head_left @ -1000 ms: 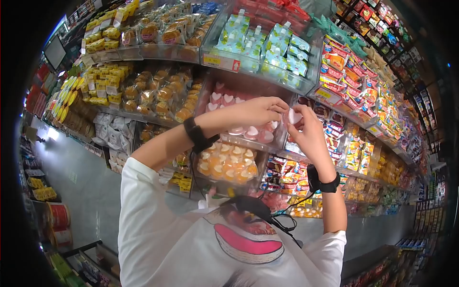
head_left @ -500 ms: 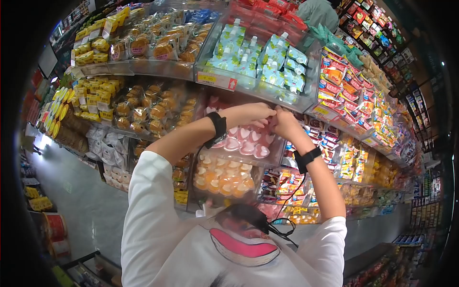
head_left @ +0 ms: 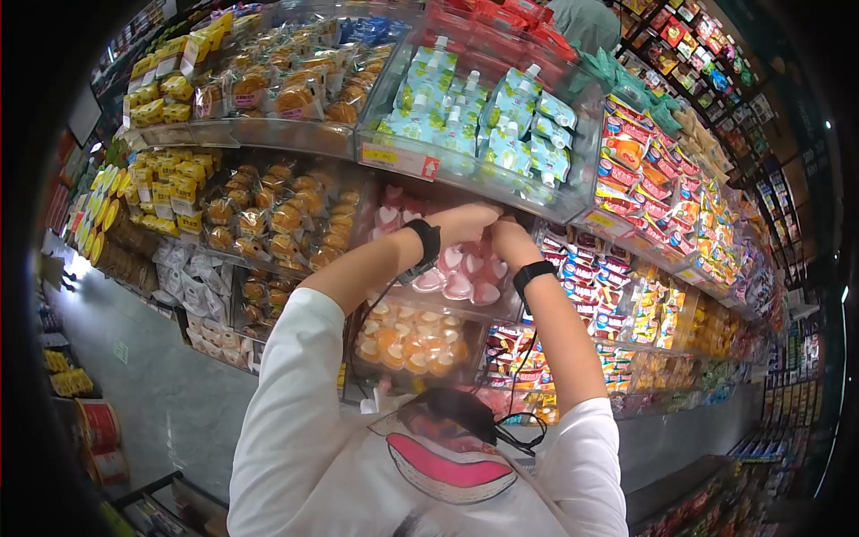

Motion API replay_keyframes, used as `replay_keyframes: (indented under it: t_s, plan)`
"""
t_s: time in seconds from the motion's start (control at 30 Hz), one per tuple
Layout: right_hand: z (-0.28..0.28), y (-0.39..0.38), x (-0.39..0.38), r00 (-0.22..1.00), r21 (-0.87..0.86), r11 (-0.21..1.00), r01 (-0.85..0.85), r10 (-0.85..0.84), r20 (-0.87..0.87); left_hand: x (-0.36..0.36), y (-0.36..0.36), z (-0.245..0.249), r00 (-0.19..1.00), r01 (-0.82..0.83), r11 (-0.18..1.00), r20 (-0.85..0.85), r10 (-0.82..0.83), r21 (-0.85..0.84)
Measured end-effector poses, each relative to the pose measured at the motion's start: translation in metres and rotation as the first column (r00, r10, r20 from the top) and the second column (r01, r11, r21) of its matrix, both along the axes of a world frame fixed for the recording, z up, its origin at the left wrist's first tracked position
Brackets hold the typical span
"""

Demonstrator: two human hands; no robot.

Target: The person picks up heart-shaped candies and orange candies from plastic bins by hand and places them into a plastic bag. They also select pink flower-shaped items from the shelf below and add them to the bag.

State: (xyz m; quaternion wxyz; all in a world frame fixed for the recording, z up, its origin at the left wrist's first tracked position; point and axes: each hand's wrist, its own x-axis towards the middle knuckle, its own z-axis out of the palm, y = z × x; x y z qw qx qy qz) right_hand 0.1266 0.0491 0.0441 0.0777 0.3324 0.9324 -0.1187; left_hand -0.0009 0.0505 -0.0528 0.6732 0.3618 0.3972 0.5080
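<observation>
Both hands meet over a bin of pink heart-shaped cups [head_left: 458, 285], just below the front of the upper shelf. My left hand [head_left: 467, 222] comes in from the left with its fingers bent, its fingertips close to the other hand. My right hand [head_left: 512, 242] is curled at the right side of the same bin. Whatever lies between the fingers, if anything, is hidden. A black band is on each wrist. Directly above the hands stands a clear bin of light-blue spouted pouches [head_left: 452, 107].
Orange heart-shaped cups [head_left: 416, 338] fill the bin below. Wrapped round cakes [head_left: 291, 213] lie to the left, red snack packets [head_left: 631, 152] to the right. The clear upper shelf edge [head_left: 465, 183] overhangs the hands. Thin black cables [head_left: 523, 421] hang near my chest.
Both hands have shifted slightly left and down in the view, and the right hand has come lower over the pink cups. The shelves have shifted a little with the camera.
</observation>
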Motion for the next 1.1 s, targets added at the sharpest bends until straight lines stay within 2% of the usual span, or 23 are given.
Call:
replay_keyframes:
  t_s: [0.07, 0.1, 0.17, 0.27, 0.37, 0.4, 0.5, 0.57, 0.67, 0.77, 0.87, 0.97, 1.0, 1.03, 1.1]
  plan:
    - [-0.022, 0.008, -0.005, 0.995, -0.002, 0.995, 0.100, -0.100, -0.011, 0.007, -0.005, 0.003, 0.991, 0.054, 0.997, 0.118, -0.060, 0.056]
    - [-0.022, 0.006, -0.008, 0.988, -0.003, 0.989, 0.151, -0.151, -0.018, 0.009, -0.005, 0.002, 0.992, 0.026, 1.000, 0.122, -0.027, 0.008]
    - [-0.020, 0.006, -0.009, 0.991, -0.015, 0.991, 0.136, -0.136, 0.012, 0.012, -0.005, 0.000, 0.991, -0.026, 0.996, 0.126, 0.038, -0.090]
    - [-0.015, 0.003, -0.010, 0.994, -0.006, 0.995, 0.096, -0.096, 0.059, 0.005, -0.002, -0.006, 0.999, -0.039, 0.988, 0.015, 0.042, -0.147]
    - [-0.016, 0.004, -0.010, 0.994, 0.013, 0.999, 0.052, -0.053, 0.093, 0.008, -0.025, 0.031, 0.997, -0.071, 0.978, -0.054, 0.062, -0.197]
    - [-0.017, 0.005, -0.009, 0.994, 0.018, 0.999, 0.038, -0.040, 0.101, 0.007, -0.024, 0.028, 0.994, -0.080, 0.977, -0.090, 0.063, -0.195]
    - [-0.031, 0.010, -0.008, 0.999, 0.075, 0.996, 0.045, -0.047, 0.016, 0.005, -0.025, 0.027, 0.977, -0.101, 0.978, -0.204, 0.062, -0.185]
    - [-0.037, 0.015, -0.009, 0.998, 0.032, 0.997, 0.067, -0.067, 0.000, 0.006, -0.033, 0.039, 0.957, -0.103, 0.980, -0.285, 0.051, -0.173]
    - [-0.042, 0.019, -0.009, 0.999, 0.043, 0.998, 0.046, -0.047, 0.021, 0.010, -0.023, 0.023, 0.979, -0.123, 0.974, -0.185, 0.088, -0.188]
    - [-0.053, 0.015, -0.007, 0.998, 0.122, 0.990, 0.070, -0.070, 0.002, 0.008, -0.033, 0.036, 0.929, -0.144, 0.962, -0.368, 0.050, -0.233]
    - [-0.062, 0.017, -0.010, 0.997, 0.195, 0.978, 0.069, -0.073, 0.011, 0.007, -0.033, 0.029, 0.964, -0.063, 0.982, -0.264, 0.013, -0.180]
    - [-0.061, 0.010, -0.012, 0.994, 0.247, 0.967, 0.063, -0.084, 0.073, 0.001, -0.028, 0.016, 0.968, -0.057, 0.984, -0.251, 0.012, -0.170]
    - [-0.057, 0.006, -0.012, 0.991, 0.264, 0.963, 0.062, -0.091, 0.097, -0.005, -0.025, 0.007, 0.929, 0.028, 0.999, -0.369, -0.010, 0.042]
    - [-0.040, -0.003, -0.016, 0.985, 0.205, 0.973, 0.109, -0.133, 0.108, -0.013, -0.026, 0.005, 0.874, 0.136, 0.962, -0.485, -0.003, 0.239]
    - [-0.009, -0.022, -0.023, 0.967, 0.079, 0.976, 0.205, -0.214, 0.139, -0.018, -0.027, 0.008, 0.923, 0.104, 0.965, -0.384, -0.004, 0.240]
